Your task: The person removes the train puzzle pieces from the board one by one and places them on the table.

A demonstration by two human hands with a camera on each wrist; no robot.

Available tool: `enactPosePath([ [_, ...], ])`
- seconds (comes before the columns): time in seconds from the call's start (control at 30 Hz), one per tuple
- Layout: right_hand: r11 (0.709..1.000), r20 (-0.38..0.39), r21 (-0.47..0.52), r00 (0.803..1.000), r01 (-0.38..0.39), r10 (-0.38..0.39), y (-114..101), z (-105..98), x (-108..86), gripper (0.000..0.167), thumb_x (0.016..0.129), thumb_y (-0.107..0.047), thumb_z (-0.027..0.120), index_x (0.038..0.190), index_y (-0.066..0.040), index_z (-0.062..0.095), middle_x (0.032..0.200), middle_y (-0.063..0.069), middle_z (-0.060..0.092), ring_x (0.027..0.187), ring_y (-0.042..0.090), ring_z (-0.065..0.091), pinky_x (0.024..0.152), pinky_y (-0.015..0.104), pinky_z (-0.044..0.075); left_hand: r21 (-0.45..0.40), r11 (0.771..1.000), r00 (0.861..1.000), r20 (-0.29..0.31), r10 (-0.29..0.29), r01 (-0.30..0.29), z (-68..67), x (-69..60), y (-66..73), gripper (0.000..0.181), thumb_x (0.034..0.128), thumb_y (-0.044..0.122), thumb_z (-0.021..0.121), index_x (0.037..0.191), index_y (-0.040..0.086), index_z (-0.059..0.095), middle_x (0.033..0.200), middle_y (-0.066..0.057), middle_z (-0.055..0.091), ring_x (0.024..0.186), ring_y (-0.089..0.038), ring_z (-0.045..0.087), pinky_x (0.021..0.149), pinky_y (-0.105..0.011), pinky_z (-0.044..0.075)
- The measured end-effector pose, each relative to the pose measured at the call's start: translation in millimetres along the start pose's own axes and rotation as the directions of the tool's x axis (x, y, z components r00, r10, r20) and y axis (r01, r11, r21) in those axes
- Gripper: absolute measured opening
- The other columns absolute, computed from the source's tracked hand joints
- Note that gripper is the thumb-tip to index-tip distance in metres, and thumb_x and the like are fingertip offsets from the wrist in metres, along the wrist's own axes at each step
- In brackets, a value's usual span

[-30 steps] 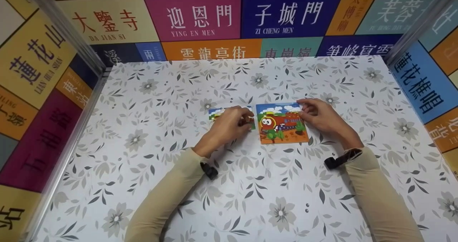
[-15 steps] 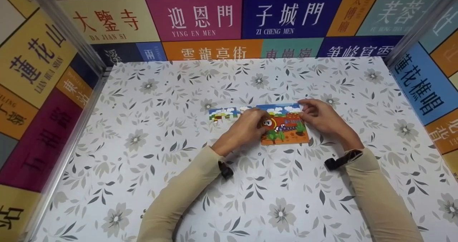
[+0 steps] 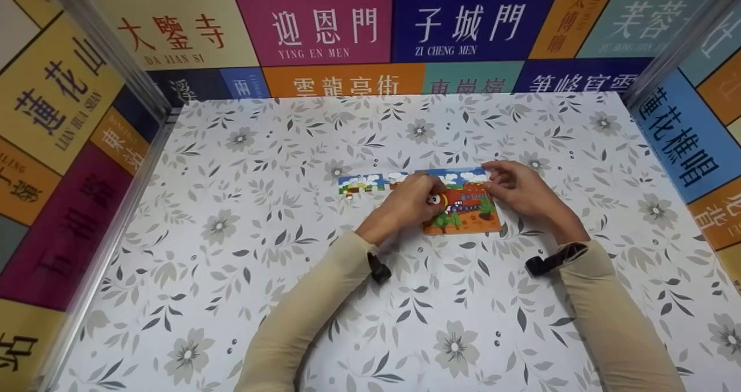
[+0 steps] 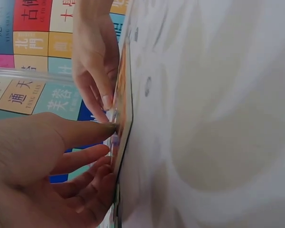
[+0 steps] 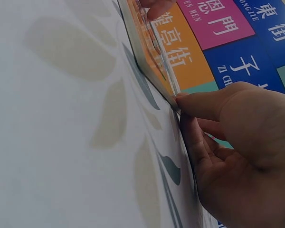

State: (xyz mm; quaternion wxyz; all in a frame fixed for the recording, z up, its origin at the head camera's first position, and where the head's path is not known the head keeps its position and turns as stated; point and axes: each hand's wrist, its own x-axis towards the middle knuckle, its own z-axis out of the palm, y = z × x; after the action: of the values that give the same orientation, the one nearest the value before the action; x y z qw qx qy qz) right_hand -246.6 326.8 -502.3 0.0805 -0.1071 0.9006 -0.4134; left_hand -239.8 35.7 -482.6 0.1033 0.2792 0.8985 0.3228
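Observation:
A square picture card [image 3: 472, 212] of a cartoon train lies on the flowered tabletop, with what looks like clear film along its upper side. My left hand [image 3: 405, 202] covers the card's left part. In the left wrist view the left thumb [image 4: 92, 133] touches the printed face, its fingers bent beside it; whether a small piece sits between them is hidden. At the upper right corner my right hand [image 3: 520, 188] pinches the card or its film between thumb and fingers. Left of the card lies a partly joined jigsaw puzzle [image 3: 362, 182] with a notched lower edge, partly behind the left hand.
The patterned tabletop [image 3: 451, 299] spreads in front of and around the hands. Upright panels with coloured lettering stand at the back [image 3: 324, 27], left [image 3: 63, 102] and right [image 3: 677, 149]. A black wrist strap [image 3: 379, 269] is on each sleeve.
My left hand has moved right, from over the jigsaw puzzle onto the left part of the picture card, uncovering the puzzle's notched edge. The right hand has stayed at the card's corner.

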Motion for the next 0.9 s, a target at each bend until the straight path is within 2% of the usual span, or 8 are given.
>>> enactPosePath([
  [0.17,1.000,0.001,0.003,1.000,0.001,-0.001,1,0,0.4,0.053,0.107,-0.021,0.071,0.155,-0.005,0.057,0.124,0.018,0.067,0.105,0.014,0.067,0.088,0.008,0.051,-0.018,0.998,0.998,0.021,-0.066,0.066,0.3,4.9,2.7,0.030,0.1000,0.021,0.080,0.125,0.006,0.074,0.118,-0.007,0.069,0.104,-0.017,0.063,0.089,-0.029,0.055],
  [0.47,1.000,0.007,-0.013,1.000,-0.012,0.012,-1,-1,-0.6,0.055,0.107,-0.022,0.071,0.156,-0.005,0.055,0.127,0.018,0.066,0.112,0.025,0.067,0.090,0.007,0.050,0.001,0.993,0.992,0.042,-0.119,0.119,0.2,9.7,7.6,0.032,0.0988,0.024,0.082,0.126,0.010,0.073,0.118,-0.004,0.068,0.102,-0.015,0.063,0.088,-0.028,0.054],
  [0.7,1.000,0.002,-0.016,1.000,-0.019,0.019,1,-1,0.1,0.053,0.107,-0.021,0.071,0.156,-0.006,0.056,0.125,0.017,0.066,0.109,0.020,0.067,0.090,0.007,0.050,-0.090,0.991,0.993,0.081,-0.089,0.096,-1.5,17.5,5.8,0.030,0.0975,0.016,0.083,0.126,0.007,0.075,0.111,-0.003,0.074,0.096,-0.013,0.066,0.084,-0.024,0.055],
  [0.9,1.000,0.000,-0.011,1.000,-0.001,0.001,1,-1,0.3,0.054,0.106,-0.021,0.071,0.156,-0.005,0.056,0.126,0.018,0.067,0.107,0.018,0.067,0.089,0.008,0.051,-0.101,0.992,0.993,0.099,-0.069,0.079,-3.5,19.6,4.8,0.039,0.0935,0.019,0.088,0.127,0.006,0.074,0.111,-0.004,0.073,0.093,-0.012,0.063,0.081,-0.024,0.051],
])
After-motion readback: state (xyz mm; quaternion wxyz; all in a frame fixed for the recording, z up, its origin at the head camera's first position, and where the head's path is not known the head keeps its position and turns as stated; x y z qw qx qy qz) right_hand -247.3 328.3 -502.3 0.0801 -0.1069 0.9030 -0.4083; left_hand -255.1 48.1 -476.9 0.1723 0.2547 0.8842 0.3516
